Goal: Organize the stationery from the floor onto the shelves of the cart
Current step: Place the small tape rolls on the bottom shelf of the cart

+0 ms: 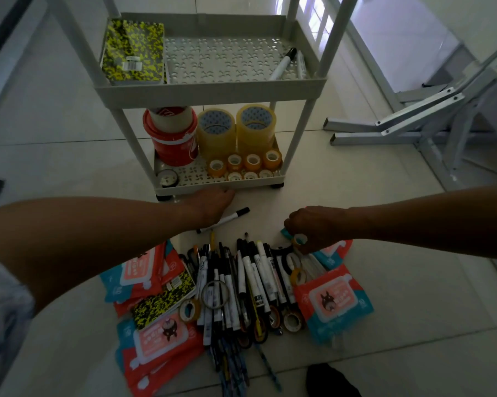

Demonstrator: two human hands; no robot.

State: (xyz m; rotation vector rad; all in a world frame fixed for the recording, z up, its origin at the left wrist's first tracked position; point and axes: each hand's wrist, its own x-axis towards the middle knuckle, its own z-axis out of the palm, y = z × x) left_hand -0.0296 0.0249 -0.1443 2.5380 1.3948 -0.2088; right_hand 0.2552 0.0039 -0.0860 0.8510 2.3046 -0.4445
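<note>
pens (241, 282) — black-capped, white-barrelled, heaped

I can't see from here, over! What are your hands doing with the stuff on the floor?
Left hand open, by the loose marker. Right hand pinching a small tape roll. Pen pile still on the floor. Cart unobstructed.

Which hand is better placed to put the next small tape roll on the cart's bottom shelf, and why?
The right hand: it already pinches a small tape roll above the pile. The left hand lies flat by the loose marker, holding nothing, though nearer the bottom shelf.
</note>
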